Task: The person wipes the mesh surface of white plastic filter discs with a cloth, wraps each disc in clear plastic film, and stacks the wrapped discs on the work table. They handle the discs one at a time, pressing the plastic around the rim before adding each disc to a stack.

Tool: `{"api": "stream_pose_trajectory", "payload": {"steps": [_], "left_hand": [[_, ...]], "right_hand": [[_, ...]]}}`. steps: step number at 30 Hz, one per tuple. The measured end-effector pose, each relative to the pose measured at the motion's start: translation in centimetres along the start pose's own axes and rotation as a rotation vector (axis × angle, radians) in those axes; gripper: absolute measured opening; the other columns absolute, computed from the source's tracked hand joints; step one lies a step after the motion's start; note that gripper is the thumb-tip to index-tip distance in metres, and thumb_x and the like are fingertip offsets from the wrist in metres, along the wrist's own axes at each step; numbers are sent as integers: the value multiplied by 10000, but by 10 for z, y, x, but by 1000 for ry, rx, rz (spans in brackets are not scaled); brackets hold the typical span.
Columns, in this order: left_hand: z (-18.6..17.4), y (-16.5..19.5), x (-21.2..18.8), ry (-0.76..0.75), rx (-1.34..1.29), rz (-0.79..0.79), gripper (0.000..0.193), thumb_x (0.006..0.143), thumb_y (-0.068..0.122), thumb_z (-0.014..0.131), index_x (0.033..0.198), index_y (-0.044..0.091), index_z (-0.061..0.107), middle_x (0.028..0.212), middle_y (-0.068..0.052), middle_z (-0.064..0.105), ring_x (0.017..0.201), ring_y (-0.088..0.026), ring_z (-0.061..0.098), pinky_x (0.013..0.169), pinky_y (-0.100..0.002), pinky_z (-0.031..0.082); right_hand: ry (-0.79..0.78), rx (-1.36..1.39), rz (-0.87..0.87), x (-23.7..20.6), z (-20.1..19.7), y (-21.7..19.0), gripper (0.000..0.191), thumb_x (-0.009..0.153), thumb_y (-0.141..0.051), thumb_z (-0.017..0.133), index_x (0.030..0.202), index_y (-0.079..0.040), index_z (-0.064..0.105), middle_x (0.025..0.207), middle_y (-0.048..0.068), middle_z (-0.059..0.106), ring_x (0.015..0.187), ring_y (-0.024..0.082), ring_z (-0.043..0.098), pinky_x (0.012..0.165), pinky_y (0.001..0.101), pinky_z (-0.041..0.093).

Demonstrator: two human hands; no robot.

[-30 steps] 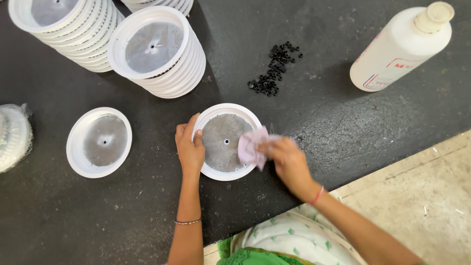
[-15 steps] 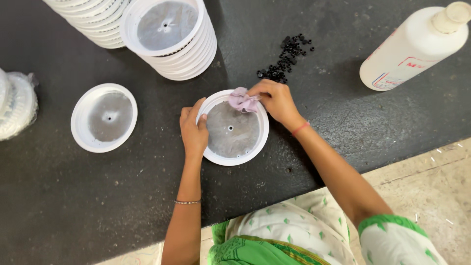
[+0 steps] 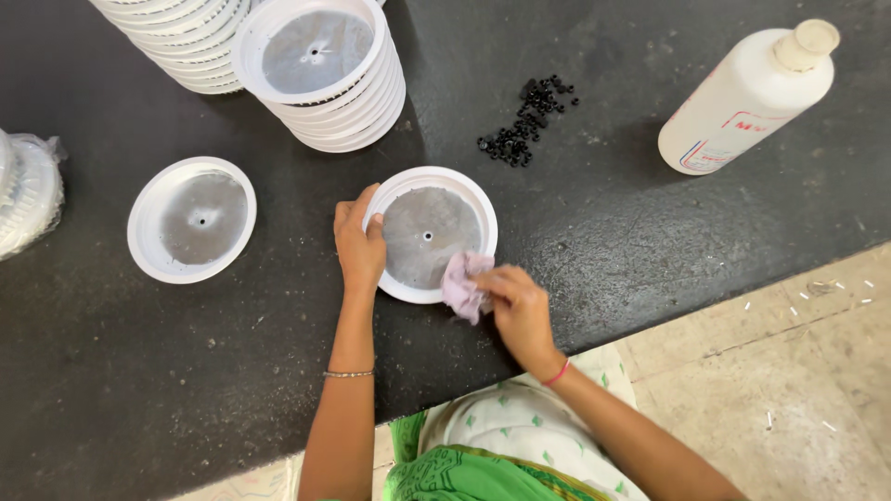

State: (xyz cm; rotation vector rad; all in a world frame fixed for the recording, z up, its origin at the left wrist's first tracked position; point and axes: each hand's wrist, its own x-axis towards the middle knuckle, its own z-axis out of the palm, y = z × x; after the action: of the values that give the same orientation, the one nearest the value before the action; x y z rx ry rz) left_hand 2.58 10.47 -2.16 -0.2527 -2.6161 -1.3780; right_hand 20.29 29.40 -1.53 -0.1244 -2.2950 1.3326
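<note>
A round white disc with a grey mesh centre and a small middle hole (image 3: 427, 232) lies flat on the black table (image 3: 650, 232). My left hand (image 3: 357, 246) grips its left rim and holds it down. My right hand (image 3: 520, 311) pinches a small pale pink cloth (image 3: 461, 284) against the disc's lower right edge.
A second identical disc (image 3: 192, 219) lies to the left. Two stacks of such discs (image 3: 320, 70) stand at the back, one of them (image 3: 186, 37) at the top edge. A pile of small black rings (image 3: 522, 125) and a white bottle on its side (image 3: 742, 97) lie to the right. A plastic-wrapped bundle (image 3: 28, 195) sits far left.
My right hand has carried the pink cloth from the disc's top edge round to its lower right edge. My left hand has kept its hold on the left rim.
</note>
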Motion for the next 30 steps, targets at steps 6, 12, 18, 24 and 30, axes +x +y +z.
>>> {"api": "stream_pose_trajectory", "payload": {"steps": [6, 12, 18, 24, 30], "left_hand": [[1, -4, -3, 54, 23, 19, 457, 909, -25, 656, 1333, 147, 671, 1121, -110, 593, 1082, -310, 585, 979, -412, 466], [4, -5, -4, 87, 62, -43, 471, 896, -27, 655, 1316, 184, 689, 1120, -93, 600, 1082, -316, 578, 974, -417, 462], [2, -7, -7, 137, 1, 50, 452, 909, 30, 685, 1349, 127, 654, 1162, -118, 595, 1086, -305, 590, 967, -412, 477], [-27, -19, -28, 90, -296, -276, 464, 948, 146, 723, 1389, 71, 601, 1138, -79, 570, 895, -200, 585, 809, -337, 529], [-38, -32, -59, -84, -706, -379, 472, 915, 43, 680, 1378, 64, 589, 1076, -58, 600, 872, -129, 644, 708, -276, 569]], "right_hand": [[11, 54, 72, 87, -9, 45, 268, 836, 127, 639, 979, -46, 788, 937, 70, 760, 789, 165, 720, 717, 299, 581], [18, 28, 66, 55, -8, 25, 368, 787, 159, 588, 1004, -56, 793, 949, 93, 752, 793, 184, 735, 704, 302, 586], [-271, 123, 58, -9, 6, -22, 389, 755, 193, 588, 990, -44, 790, 963, 109, 760, 833, 198, 739, 714, 296, 576], [15, 27, -1, 43, -35, -33, 289, 858, 122, 607, 1061, -25, 751, 988, 97, 721, 810, 189, 694, 703, 269, 547], [-39, -351, -240, 104, 2, -20, 213, 889, 15, 654, 1073, -25, 754, 1028, 144, 710, 879, 339, 685, 772, 406, 539]]}}
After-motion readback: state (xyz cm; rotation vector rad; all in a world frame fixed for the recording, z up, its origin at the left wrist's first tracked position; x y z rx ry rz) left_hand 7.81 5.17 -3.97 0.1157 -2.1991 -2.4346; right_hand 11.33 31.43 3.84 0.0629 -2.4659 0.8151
